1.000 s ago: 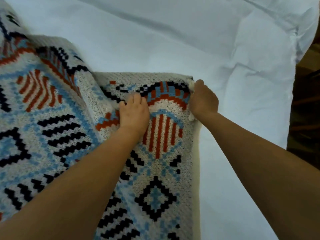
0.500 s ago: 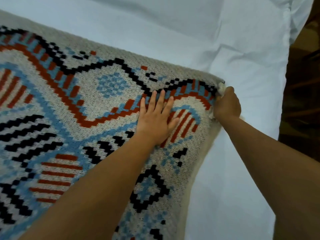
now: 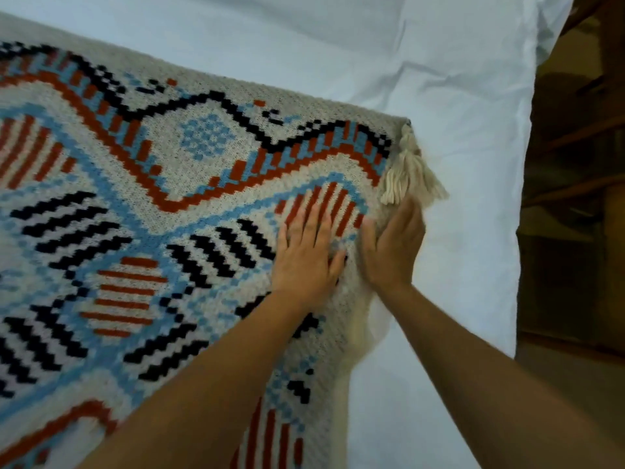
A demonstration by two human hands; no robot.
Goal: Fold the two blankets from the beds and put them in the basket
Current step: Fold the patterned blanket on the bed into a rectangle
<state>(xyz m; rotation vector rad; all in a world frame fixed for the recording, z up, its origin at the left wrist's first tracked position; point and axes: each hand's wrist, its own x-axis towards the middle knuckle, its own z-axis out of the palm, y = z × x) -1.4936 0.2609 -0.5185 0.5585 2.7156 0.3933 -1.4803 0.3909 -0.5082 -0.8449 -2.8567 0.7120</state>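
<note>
A knitted blanket (image 3: pixel 142 211) with a cream ground and red, blue and black patterns lies spread flat over the white bed sheet (image 3: pixel 338 45). Its near right corner ends in a cream tassel (image 3: pixel 411 174). My left hand (image 3: pixel 306 252) lies flat on the blanket just inside that corner, fingers stretched out. My right hand (image 3: pixel 394 245) rests open along the blanket's right edge, just below the tassel, palm against the fabric. Neither hand grips anything. No basket or second blanket is in view.
The white sheet runs on to the right as far as the bed's edge (image 3: pixel 521 231). Beyond it is a dark brown wooden floor or furniture (image 3: pixel 575 198).
My right hand has let go of the blanket corner and now lies open on the edge. My left hand has slid toward the corner. The tassel now shows.
</note>
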